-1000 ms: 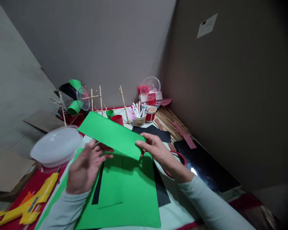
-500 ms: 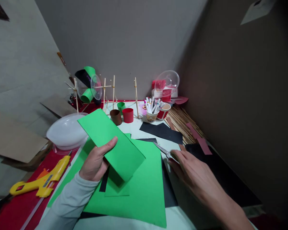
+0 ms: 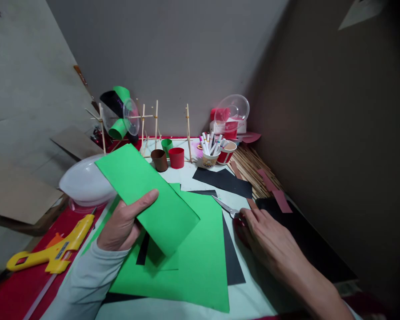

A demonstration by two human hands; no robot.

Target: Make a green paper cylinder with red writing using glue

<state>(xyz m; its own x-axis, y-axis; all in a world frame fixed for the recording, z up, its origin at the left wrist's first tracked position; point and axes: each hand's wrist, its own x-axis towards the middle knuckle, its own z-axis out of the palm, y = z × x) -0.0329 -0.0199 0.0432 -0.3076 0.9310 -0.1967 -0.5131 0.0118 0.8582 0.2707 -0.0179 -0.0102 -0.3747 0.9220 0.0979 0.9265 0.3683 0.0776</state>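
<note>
My left hand [image 3: 123, 226] pinches a folded-looking rectangle of green paper [image 3: 146, 186], thumb on top and fingers behind, tilted above the table. Below it lies a large green sheet [image 3: 200, 280], with a smaller green piece and a narrow black strip [image 3: 142, 250] on top. To the right, my right hand [image 3: 266, 231] is closed over the handles of a pair of scissors [image 3: 226, 207]. Their blades point left toward the big sheet's upper corner. A red handle loop shows partly under the fingers; the fingertips are partly hidden.
A yellow glue gun [image 3: 58, 251] lies at left beside a white plastic bowl [image 3: 86, 180]. Behind stand paper rings, including a red one [image 3: 176, 158], stick frames [image 3: 188, 133] and a cup of markers [image 3: 210, 158]. Black paper [image 3: 223, 181] and wooden sticks [image 3: 258, 171] lie right.
My left hand and the green rectangle have shifted slightly left. The right hand stays at the scissors, with more of the red handle showing beneath it. The whole view has shifted a little.
</note>
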